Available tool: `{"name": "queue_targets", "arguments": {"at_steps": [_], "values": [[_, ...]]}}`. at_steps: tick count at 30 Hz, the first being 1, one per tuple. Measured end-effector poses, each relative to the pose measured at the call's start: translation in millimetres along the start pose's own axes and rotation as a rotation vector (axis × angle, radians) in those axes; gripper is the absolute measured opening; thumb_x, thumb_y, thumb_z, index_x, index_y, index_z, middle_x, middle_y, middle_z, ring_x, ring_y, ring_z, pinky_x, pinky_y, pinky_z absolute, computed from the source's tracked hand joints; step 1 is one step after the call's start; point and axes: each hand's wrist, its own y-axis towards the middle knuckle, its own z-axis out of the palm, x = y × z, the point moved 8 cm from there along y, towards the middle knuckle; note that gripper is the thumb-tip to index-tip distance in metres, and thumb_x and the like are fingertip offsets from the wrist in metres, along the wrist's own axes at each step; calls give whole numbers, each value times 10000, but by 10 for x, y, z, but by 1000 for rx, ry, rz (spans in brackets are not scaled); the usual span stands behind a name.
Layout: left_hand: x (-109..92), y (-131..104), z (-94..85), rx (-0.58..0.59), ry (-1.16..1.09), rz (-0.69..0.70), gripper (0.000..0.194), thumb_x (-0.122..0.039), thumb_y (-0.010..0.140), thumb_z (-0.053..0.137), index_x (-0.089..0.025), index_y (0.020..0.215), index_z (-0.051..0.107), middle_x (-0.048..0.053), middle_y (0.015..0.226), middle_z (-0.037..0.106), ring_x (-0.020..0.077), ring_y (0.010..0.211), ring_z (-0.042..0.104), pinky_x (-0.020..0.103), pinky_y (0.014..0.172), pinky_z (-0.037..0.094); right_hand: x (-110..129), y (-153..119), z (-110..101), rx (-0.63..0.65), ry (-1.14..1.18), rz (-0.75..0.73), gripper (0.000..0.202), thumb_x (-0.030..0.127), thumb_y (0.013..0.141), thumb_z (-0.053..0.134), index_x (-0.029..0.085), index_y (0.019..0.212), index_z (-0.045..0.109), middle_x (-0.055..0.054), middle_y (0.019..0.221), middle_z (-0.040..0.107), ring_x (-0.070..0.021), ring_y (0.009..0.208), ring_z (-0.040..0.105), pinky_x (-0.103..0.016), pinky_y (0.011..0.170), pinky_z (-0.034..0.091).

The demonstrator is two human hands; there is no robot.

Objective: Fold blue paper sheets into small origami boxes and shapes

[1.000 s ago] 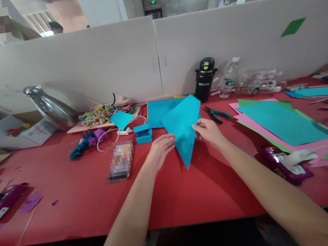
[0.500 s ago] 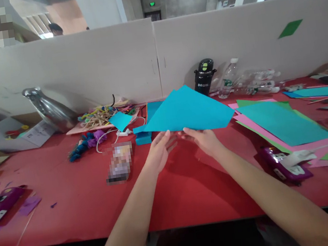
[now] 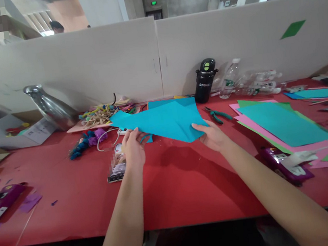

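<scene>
A sheet of blue paper [image 3: 166,120] is held up above the red table, bent and tilted. My left hand [image 3: 135,147] pinches its lower left edge between thumb and fingers. At the lower right corner, my right hand [image 3: 211,134] grips the same sheet with the thumb on top. A phone [image 3: 116,168] lies on the table just left of my left hand, partly covered by it. Behind the held sheet, more blue paper [image 3: 152,105] shows at its upper edge. Pliers with teal handles [image 3: 219,114] rest to the right of the sheet.
Stacked coloured paper [image 3: 286,124] lies at right, beside a purple power strip [image 3: 286,167]. Along the white partition [image 3: 82,65] stand a metal jug [image 3: 52,108], a black bottle [image 3: 205,82] and plastic bottles [image 3: 231,79]. Sticks [image 3: 98,116] and yarn [image 3: 87,142] lie at left.
The blue sheet has turned and shifted left, its peak now lowered. My hands have moved apart, the left one toward the phone. The pliers have come into view.
</scene>
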Motion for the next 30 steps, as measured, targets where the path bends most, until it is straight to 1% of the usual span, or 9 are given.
{"name": "queue_targets", "arguments": {"at_steps": [4, 7, 10, 14, 16, 18, 23, 27, 30], "values": [[128, -48, 70, 14, -97, -123, 274, -206, 676, 801, -201, 835, 577, -14, 783, 728, 132, 666, 693, 252, 679, 570, -24, -40, 114, 61, -67, -69, 361, 358, 698, 848, 258, 1022, 725, -43, 1142, 746, -261, 1058, 697, -393, 872, 587], [132, -80, 104, 22, -59, -77, 367, -141, 631, 838, -218, 908, 609, -13, 877, 748, 157, 780, 721, 288, 766, 585, -24, -37, 85, -7, -57, -72, 353, 338, 712, 841, 268, 1033, 712, -31, 1137, 744, -248, 1045, 701, -401, 882, 586], [134, -96, 109, 6, -42, -41, 395, -143, 632, 856, -237, 936, 622, -15, 895, 753, 187, 888, 729, 328, 835, 589, -70, -2, -21, -81, 9, -2, 416, 295, 709, 843, 288, 1083, 661, 2, 1020, 745, -205, 872, 723, -373, 755, 615], [134, -93, 97, -23, -49, -19, 403, -139, 640, 860, -253, 949, 627, 2, 971, 766, 214, 995, 719, 340, 863, 593, -168, 19, -47, -34, -39, 93, 441, 220, 635, 884, 247, 1008, 651, 14, 861, 712, -169, 711, 692, -344, 684, 622], [145, -95, 110, -2, -38, -25, 402, -158, 644, 864, -248, 957, 628, 13, 990, 766, 219, 991, 723, 339, 857, 598, -171, 19, -15, 3, -98, 62, 351, 244, 633, 882, 219, 908, 666, -5, 853, 708, -172, 719, 681, -338, 676, 621], [190, -114, 167, 76, -3, -68, 397, -199, 661, 864, -233, 977, 627, 32, 1010, 762, 228, 991, 724, 349, 848, 602, -140, 18, 5, -7, -135, -18, 293, 289, 658, 865, 214, 867, 673, -14, 866, 705, -170, 736, 670, -325, 676, 614], [375, -230, 308, 272, 138, -185, 391, -305, 697, 858, -204, 1002, 636, 69, 1051, 749, 246, 945, 732, 370, 780, 616, -97, -11, 22, -114, -148, -177, 300, 319, 703, 827, 226, 948, 680, -29, 950, 710, -192, 837, 668, -345, 745, 602], [464, -256, 309, 291, 256, -174, 365, -368, 697, 854, -180, 957, 680, 82, 962, 751, 238, 817, 736, 385, 738, 622, -127, -46, 69, -117, -129, -201, 285, 326, 727, 809, 230, 955, 669, -32, 958, 718, -207, 860, 674, -377, 803, 590], [450, -236, 277, 262, 280, -129, 383, -377, 679, 864, -167, 946, 686, 81, 918, 742, 229, 793, 726, 385, 731, 622, -50, -96, 111, -113, -260, -274, 257, 360, 767, 777, 219, 961, 683, -51, 978, 737, -228, 880, 682, -404, 845, 569]]}}
